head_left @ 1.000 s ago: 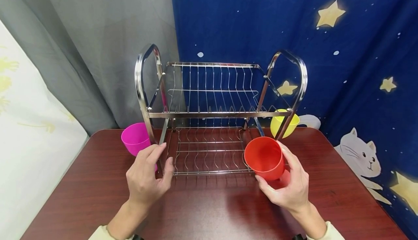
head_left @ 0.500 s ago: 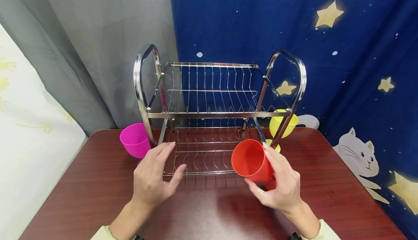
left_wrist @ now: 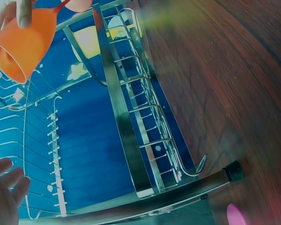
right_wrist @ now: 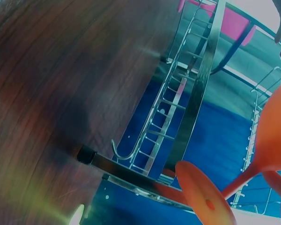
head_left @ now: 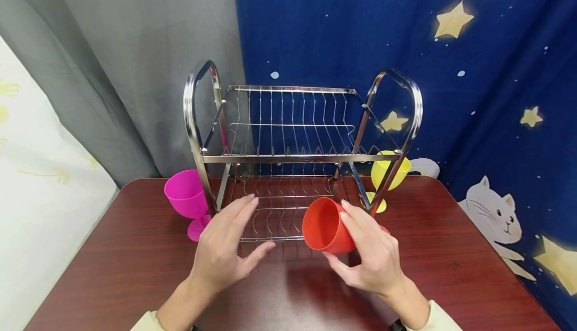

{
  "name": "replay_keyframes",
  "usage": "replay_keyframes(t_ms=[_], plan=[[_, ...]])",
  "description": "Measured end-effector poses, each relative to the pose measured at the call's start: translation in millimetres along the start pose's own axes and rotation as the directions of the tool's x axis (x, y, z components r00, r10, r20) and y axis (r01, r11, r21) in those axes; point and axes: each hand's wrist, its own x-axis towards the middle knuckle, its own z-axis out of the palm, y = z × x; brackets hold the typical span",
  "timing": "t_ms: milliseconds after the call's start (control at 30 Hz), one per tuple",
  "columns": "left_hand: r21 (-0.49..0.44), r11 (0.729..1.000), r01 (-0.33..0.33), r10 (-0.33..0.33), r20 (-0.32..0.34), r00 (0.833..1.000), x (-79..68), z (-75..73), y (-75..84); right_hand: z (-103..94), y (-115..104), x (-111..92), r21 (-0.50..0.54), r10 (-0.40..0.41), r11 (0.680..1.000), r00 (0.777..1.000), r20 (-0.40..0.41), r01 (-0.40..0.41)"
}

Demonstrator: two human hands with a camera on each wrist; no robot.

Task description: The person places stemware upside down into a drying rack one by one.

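Note:
My right hand (head_left: 371,253) grips a red plastic goblet (head_left: 322,226) by its bowl, thumb at the front and fingers over the far side. The goblet is tilted, its mouth facing left and toward the head camera; its stem and round foot (right_wrist: 203,194) show in the right wrist view. My left hand (head_left: 227,243) is held in the air left of the goblet, apart from it, thumb and fingers spread and nothing between them. Both hands are in front of a two-tier metal dish rack (head_left: 297,159), overlapping its lower tier in the head view.
A magenta goblet (head_left: 186,193) stands on the wooden table (head_left: 112,271) left of the rack. Behind the rack's right post is a yellow goblet (head_left: 398,173). Grey and blue curtains (head_left: 311,30) hang close behind the table.
My right hand has carried the red goblet leftward and tipped it further over to the left. My left hand has shifted right toward it, with thumb and fingers spread wider.

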Motion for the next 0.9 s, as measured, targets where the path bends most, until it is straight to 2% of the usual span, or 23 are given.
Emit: replay_keyframes(t_ms=[300, 567, 900], plan=[[-0.045, 0.998, 0.034, -0.028, 0.124, 0.992, -5.7, 3.0, 4.3, 5.2, -5, 2, -0.001, -0.036, 0.999, 0.998, 0.05, 0.036], [-0.059, 0.996, 0.064, -0.047, 0.247, 0.968, -8.6, 5.4, 11.0, 9.3, -8, 3, -0.006, -0.074, 0.997, 0.992, 0.099, 0.075], [-0.082, 0.995, 0.057, -0.031, 0.292, 0.956, -10.2, 8.6, 14.5, 14.4, -10, 3, 0.015, -0.127, 0.992, 0.986, 0.112, 0.127]])
